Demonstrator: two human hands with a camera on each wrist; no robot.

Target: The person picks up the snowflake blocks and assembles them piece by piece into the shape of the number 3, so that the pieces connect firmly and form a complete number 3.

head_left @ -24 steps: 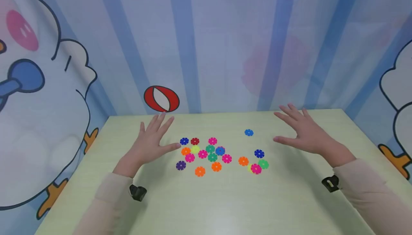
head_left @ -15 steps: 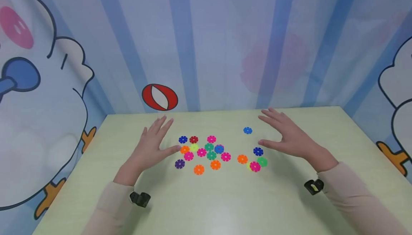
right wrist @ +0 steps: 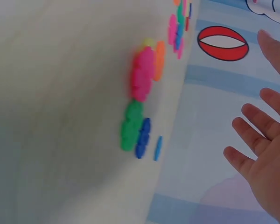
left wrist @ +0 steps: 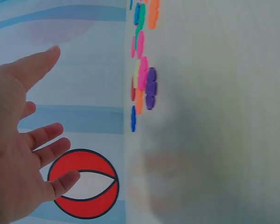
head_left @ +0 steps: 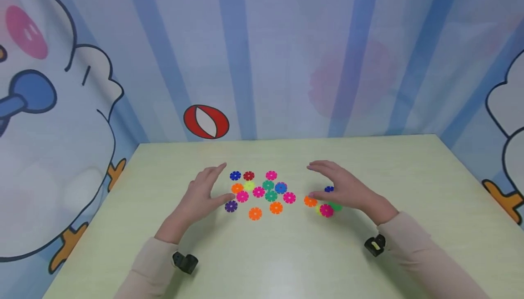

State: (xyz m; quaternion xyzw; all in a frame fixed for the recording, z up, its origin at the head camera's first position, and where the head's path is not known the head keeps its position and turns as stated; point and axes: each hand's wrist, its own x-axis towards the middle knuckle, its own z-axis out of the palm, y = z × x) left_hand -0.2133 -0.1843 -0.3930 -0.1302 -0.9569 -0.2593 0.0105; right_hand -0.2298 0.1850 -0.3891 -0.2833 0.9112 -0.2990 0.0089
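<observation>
Several flower-edged plastic discs in pink, orange, green, blue, yellow, red and purple lie flat on the table. My left hand is held over the table with fingers spread, its thumb tip near the purple disc. My right hand hovers above the smaller group at right, thumb overlapping an orange disc in the head view. That hand partly covers a dark blue disc and a green disc. A light blue disc, hidden in the head view, shows in the right wrist view. Neither hand holds anything.
The pale table ends at a blue striped backdrop printed with cartoon figures and a red ball. A small black wrist camera sits on the left sleeve, another camera on the right.
My right hand has moved left and nearer, from beside the discs to over the right group. My left hand has come slightly nearer and to the right. The discs stay where they were.
</observation>
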